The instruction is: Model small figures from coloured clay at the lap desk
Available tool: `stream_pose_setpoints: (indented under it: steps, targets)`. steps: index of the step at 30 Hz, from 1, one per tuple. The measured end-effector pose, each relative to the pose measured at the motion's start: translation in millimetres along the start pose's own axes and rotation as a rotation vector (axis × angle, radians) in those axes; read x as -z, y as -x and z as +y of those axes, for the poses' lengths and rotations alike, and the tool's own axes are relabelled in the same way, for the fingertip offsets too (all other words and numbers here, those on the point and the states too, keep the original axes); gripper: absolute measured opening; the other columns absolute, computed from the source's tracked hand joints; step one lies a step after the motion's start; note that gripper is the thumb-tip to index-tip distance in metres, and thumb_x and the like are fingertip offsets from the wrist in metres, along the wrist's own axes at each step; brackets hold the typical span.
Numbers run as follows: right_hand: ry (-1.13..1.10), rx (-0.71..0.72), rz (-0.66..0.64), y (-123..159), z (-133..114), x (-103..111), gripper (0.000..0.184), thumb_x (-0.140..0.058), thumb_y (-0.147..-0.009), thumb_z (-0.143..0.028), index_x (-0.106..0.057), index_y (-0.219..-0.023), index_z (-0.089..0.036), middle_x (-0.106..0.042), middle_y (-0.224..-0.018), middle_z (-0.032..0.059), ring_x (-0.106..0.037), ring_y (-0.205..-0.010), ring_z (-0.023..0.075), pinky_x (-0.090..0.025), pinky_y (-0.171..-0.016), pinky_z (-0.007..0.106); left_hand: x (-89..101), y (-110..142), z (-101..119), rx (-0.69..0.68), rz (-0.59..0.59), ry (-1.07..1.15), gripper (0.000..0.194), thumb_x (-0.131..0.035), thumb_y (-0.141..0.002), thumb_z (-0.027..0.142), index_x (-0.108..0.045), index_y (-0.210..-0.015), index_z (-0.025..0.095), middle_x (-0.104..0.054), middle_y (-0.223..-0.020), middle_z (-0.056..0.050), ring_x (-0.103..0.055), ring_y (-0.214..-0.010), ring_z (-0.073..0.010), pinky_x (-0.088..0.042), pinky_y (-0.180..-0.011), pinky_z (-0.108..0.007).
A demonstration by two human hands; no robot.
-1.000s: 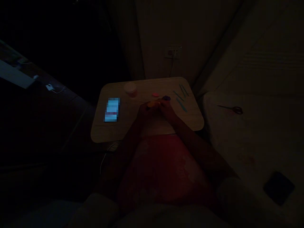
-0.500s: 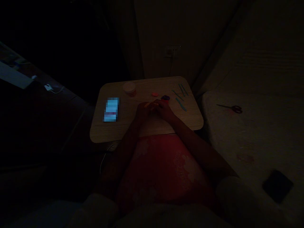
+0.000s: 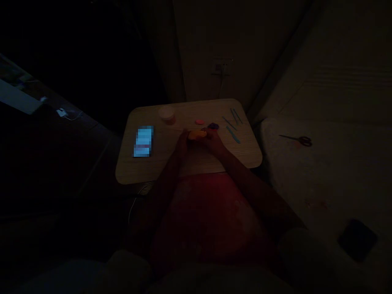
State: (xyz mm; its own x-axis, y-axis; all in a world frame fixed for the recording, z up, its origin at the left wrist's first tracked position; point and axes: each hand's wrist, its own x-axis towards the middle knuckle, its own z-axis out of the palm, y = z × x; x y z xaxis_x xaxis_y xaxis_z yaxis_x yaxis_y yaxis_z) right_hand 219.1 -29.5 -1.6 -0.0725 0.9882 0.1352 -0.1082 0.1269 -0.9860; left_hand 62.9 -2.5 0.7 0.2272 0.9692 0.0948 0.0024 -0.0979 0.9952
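Note:
A flattened lump of orange modelling clay (image 3: 197, 134) is held between both hands above the small wooden table (image 3: 147, 173). My left hand (image 3: 183, 143) grips its left side, and my right hand (image 3: 214, 141) closes on its right side. Dim light hides most of the fingers. Just beyond the right hand lies a dark purple lump (image 3: 213, 125) with something red by it, partly covered by that hand. A pink flat disc (image 3: 199, 121) rests further back. To the right are a teal plastic knife (image 3: 233, 134) and several thin teal sticks (image 3: 229, 122).
A lidded tub (image 3: 167, 115) stands at the table's back left, with a lit phone (image 3: 143, 141) nearer me. Scissors (image 3: 298, 140) and a dark square object (image 3: 358, 240) lie on the pale surface at right. A wall socket (image 3: 222, 66) with a cable is behind the table.
The hands have moved slightly apart and turned, so much more of the orange clay shows between them. The things on the table have stayed in place.

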Motion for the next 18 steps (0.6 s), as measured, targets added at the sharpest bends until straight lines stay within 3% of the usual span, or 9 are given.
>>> stream_pose_setpoints:
  steps: [6, 13, 18]
  targets:
    - [-0.210, -0.044, 0.031, -3.0, 2.2, 1.3, 0.046, -0.084, -0.070, -0.060, -0.061, -0.086, -0.023, -0.063, -0.074, -0.0022, -0.054, -0.062, 0.0123, -0.044, -0.055, 0.025, 0.5, 0.1, 3.8, -0.073, -0.135, -0.084, 0.065, -0.050, -0.090, 0.082, -0.066, -0.074, 0.020, -0.069, -0.070, -0.006, -0.063, -0.067, -0.0200, -0.051, -0.065, -0.034]
    - [-0.108, 0.025, 0.012, -3.4, 8.3, 5.0, 0.042, -0.085, -0.075, -0.055, -0.067, -0.096, -0.024, -0.066, -0.084, 0.0000, -0.059, -0.074, 0.0151, -0.048, -0.063, 0.026, 0.6, 4.2, 3.4, -0.133, -0.121, -0.094, 0.070, -0.055, -0.086, 0.088, -0.058, -0.070, 0.020, -0.055, -0.064, -0.001, -0.049, -0.059, -0.0136, -0.041, -0.057, -0.029]
    - [-0.042, 0.021, 0.014, -2.3, 6.6, 4.2, 0.035, -0.083, -0.078, -0.049, -0.069, -0.097, -0.024, -0.068, -0.091, 0.0019, -0.062, -0.085, 0.0184, -0.053, -0.073, 0.029, 0.7, 4.7, 5.0, -0.143, -0.109, -0.193, 0.060, -0.061, -0.089, 0.078, -0.061, -0.074, 0.020, -0.057, -0.069, -0.001, -0.051, -0.064, -0.0145, -0.040, -0.060, -0.029]
